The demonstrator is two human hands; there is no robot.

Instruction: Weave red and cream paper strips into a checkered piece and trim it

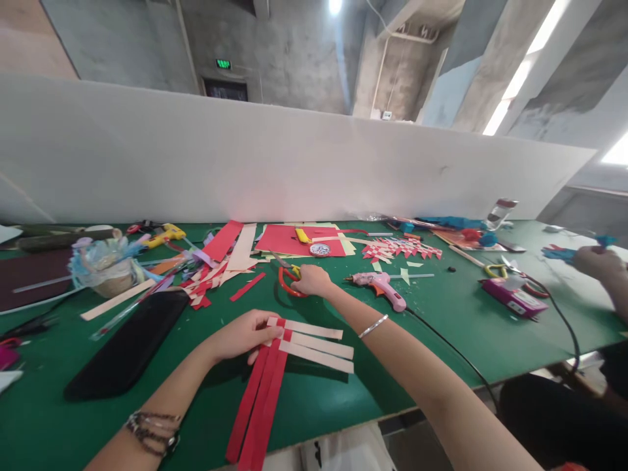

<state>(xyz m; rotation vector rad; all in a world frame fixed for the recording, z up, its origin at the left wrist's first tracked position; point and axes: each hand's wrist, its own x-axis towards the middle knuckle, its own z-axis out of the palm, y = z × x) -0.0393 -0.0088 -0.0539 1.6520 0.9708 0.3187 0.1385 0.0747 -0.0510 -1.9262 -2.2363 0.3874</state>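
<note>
My left hand [243, 335] lies on the green table [343, 399], fingers flat, pressing down the crossing of several red paper strips [260, 399] and cream paper strips [318, 347] woven together. My right hand [310, 280] reaches forward and is closed over the red-handled scissors [287, 282], which lie on the table beside a stack of red and cream sheets [294, 241].
A pink glue gun [385, 288] with a black cable lies right of the scissors. A woven red-and-cream piece [400, 248], a yellow glue gun [164, 235], a black pouch [130, 343] and paper scraps litter the table. Another person's hand [593, 261] works at the far right. A white partition [294, 163] stands behind.
</note>
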